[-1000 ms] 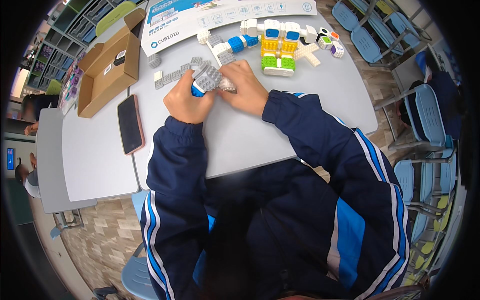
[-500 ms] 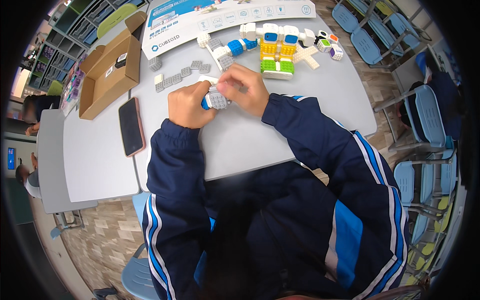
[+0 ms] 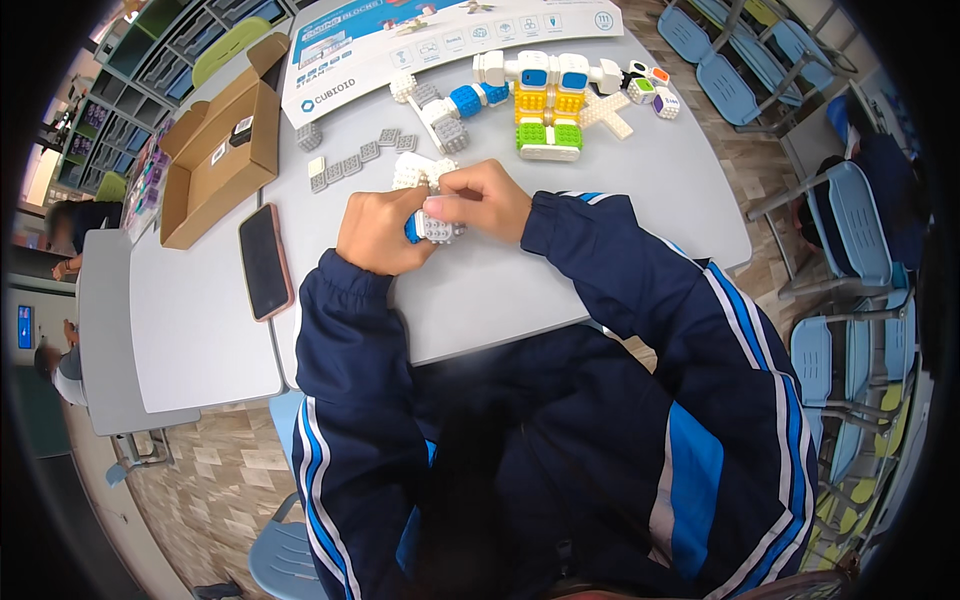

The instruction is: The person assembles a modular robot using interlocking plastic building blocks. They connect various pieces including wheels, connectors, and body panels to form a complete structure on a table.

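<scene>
1. Evidently, the left hand point(image 3: 378, 232) was closed round a grey studded block point(image 3: 437, 230) with a blue part point(image 3: 411, 228), probably bracing it.
2. Between two and three o'clock from that block, the right hand point(image 3: 490, 205) curled inward, its thumb over the block's top; whether it pinched or only pressed, I could not tell.
3. At eleven o'clock, white studded pieces point(image 3: 408, 172) showed beyond the fingers; any join to the block was hidden.
4. Small grey tiles point(image 3: 351, 165) lay in a loose row at ten o'clock, perhaps spread for easy picking.
5. Between one and two o'clock sat a yellow, green and white block figure point(image 3: 550, 108), leaving elbow room.
6. Near nine o'clock lay a phone point(image 3: 264, 262), seemingly set aside.
</scene>
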Tool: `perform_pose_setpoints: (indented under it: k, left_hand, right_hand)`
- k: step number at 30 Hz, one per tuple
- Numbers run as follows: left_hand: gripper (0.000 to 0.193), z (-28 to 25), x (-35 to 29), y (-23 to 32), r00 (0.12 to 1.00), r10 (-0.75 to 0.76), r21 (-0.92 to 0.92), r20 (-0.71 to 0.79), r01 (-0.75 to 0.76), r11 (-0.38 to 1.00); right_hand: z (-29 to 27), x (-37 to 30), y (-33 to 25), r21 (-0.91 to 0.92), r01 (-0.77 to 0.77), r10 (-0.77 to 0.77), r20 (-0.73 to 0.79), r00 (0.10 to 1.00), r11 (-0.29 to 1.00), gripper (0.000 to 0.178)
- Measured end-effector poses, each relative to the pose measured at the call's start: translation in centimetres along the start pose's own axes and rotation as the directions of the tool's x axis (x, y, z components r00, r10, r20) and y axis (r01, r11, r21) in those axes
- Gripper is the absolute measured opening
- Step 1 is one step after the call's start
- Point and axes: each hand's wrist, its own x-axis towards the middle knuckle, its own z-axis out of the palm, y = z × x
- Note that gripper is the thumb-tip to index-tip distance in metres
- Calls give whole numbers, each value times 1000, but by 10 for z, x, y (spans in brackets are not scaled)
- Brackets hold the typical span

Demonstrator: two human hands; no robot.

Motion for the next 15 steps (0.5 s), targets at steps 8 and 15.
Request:
perform_pose_setpoints:
  k: [8,15]
  left_hand:
    - [27,21,-1,-2,989,33,-66,-146,-43,997]
    - [28,28,-2,-1,991,-41,-133,-126,24,991]
  right_hand:
    - [4,-1,2,261,-81,91,-25,996,962,39]
    - [1,-1,-1,412,-154,179,-22,984,898,36]
